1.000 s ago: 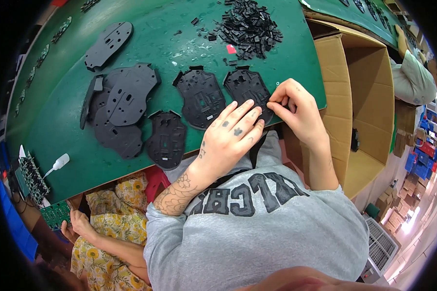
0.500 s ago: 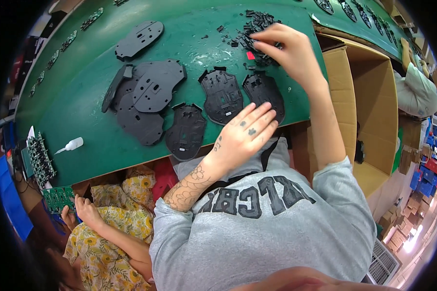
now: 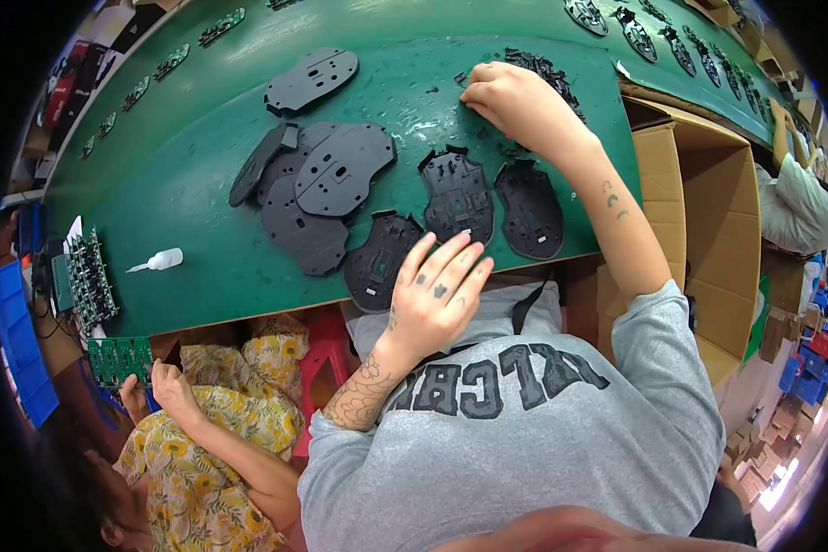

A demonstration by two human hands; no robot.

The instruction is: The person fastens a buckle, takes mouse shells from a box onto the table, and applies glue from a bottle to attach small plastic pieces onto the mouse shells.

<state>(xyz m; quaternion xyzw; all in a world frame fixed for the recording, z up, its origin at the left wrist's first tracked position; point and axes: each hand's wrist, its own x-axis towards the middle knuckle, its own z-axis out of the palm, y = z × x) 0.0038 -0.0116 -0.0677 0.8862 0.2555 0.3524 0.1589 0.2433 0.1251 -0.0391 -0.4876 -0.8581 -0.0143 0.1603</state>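
My right hand point(image 3: 517, 106) reaches over the left side of a pile of small black plastic pieces point(image 3: 547, 74). Its thumb and fingers are pinched together, and whatever lies between them is hidden. My left hand point(image 3: 440, 299) is stretched out, fingers apart, at the near edge of the middle one of three black plastic shells point(image 3: 460, 193); it holds nothing. To the right sits a second shell point(image 3: 530, 212), and to the left a third shell point(image 3: 377, 262) lies at the table edge. All three show their moulded inner sides.
Flat black plates point(image 3: 345, 175) lie overlapping left of the shells, with one more plate point(image 3: 313, 81) beyond. A white dropper bottle point(image 3: 164, 259) lies at the left. An open cardboard box point(image 3: 658, 175) stands right of the green table point(image 3: 193, 184). A co-worker's hands point(image 3: 170, 386) hold a green circuit board point(image 3: 120, 362).
My left hand has moved left and nearer, from the right shell to the middle one. My right hand has shifted left across the pile, its fingers closing together. The view has shifted slightly.
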